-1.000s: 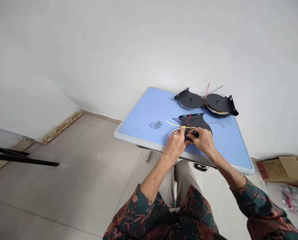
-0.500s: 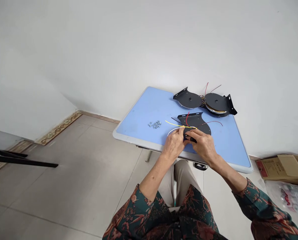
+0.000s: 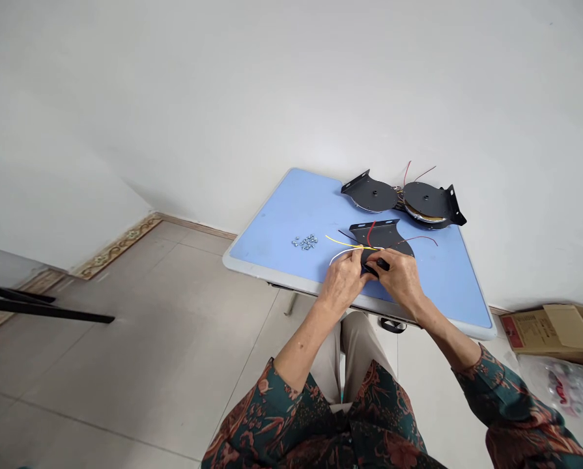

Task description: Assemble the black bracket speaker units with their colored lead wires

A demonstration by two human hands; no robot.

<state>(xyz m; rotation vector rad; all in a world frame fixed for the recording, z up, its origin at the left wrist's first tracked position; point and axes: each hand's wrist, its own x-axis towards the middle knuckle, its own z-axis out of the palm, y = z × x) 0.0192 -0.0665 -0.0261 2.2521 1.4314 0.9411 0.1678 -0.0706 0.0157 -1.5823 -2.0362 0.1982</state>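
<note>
My left hand (image 3: 342,280) is closed at the front of a black metal bracket plate (image 3: 398,243) lying on the table. Its index fingertip touches a yellow wire (image 3: 337,241) and a white wire (image 3: 337,256); what sits between finger and thumb is hidden. Close beside it, my right hand (image 3: 401,277) is closed around a small black-handled tool (image 3: 382,264), whose tip is hidden at the left thumb. A thick red wire (image 3: 370,232) stands up over the plate, and a thin dark red wire (image 3: 425,238) curves out to the right.
Small silver screws (image 3: 308,243) lie loose left of the hands on the blue table (image 3: 281,215). Behind, against the wall, sit two joined black round assemblies (image 3: 375,193) with brackets and thin wires. An open cardboard box (image 3: 540,331) and clear plastic packaging (image 3: 565,387) are on the floor at right.
The black-handled tool has turned in my right hand, its handle end now higher. The right fingers have curled in and drawn slightly back. My left hand keeps its place.
</note>
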